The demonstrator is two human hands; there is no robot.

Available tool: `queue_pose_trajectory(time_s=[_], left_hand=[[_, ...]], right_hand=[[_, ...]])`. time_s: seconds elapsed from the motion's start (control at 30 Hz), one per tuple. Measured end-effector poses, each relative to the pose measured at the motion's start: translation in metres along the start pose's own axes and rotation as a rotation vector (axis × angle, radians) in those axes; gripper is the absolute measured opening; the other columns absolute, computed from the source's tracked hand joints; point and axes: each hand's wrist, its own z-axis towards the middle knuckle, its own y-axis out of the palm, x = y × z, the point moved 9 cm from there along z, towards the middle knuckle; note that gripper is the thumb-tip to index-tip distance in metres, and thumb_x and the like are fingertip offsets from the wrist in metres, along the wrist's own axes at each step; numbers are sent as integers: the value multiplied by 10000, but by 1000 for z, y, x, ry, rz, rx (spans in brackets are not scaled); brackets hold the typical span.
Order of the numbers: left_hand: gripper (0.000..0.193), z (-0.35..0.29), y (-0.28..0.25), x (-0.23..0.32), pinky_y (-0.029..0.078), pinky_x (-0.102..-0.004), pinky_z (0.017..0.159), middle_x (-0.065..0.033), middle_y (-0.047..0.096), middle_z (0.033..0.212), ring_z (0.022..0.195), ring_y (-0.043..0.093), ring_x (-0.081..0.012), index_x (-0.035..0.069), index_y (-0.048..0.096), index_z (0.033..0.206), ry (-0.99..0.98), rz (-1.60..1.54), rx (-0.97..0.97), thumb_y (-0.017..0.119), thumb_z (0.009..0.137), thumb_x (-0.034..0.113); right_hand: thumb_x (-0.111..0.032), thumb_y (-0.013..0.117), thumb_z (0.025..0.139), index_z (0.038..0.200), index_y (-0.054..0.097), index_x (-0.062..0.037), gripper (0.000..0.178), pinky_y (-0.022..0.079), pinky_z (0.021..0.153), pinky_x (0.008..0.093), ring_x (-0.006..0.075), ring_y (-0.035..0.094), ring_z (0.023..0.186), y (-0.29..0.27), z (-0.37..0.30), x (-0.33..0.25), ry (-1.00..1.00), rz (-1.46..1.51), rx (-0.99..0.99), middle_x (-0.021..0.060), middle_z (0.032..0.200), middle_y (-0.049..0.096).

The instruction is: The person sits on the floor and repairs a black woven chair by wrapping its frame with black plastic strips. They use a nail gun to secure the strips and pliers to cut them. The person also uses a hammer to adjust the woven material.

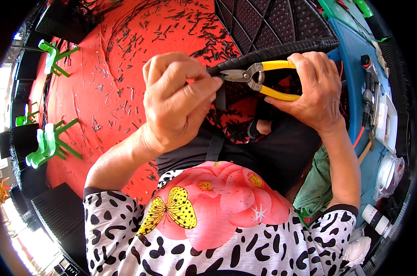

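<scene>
two hands work above our lap in the head view. our right hand [312, 87] is wrapped tight around the yellow handles of the snips [259, 78], whose long axis runs nearly level, nose pointing left toward our left hand [176, 101]. the blades sit almost closed at the end of a black woven rim [282, 48] that arcs up to the right. our left fingers are pinched together on a black strip [220, 96] hanging just below the blade tips. black offcuts litter the red floor [107, 92].
</scene>
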Motion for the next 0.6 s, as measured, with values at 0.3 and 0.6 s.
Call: queue_pose_trajectory(time_s=[0.3, 0.6], left_hand=[[259, -21, 12, 19, 389, -455, 753, -54, 567, 823, 830, 501, -253, 49, 655, 826, 122, 67, 0, 682, 570, 23], [259, -23, 14, 20, 391, -441, 728, -60, 561, 820, 821, 500, -254, 43, 648, 835, 114, 49, 42, 670, 579, 15]], right_hand=[[-335, 792, 467, 931, 530, -86, 589, 370, 613, 333, 204, 487, 709, 0, 12, -2, -134, -70, 45, 35, 770, 438], [-309, 774, 510, 894, 528, -86, 507, 367, 584, 323, 198, 480, 682, 3, 20, -4, -226, -103, 68, 31, 739, 425]])
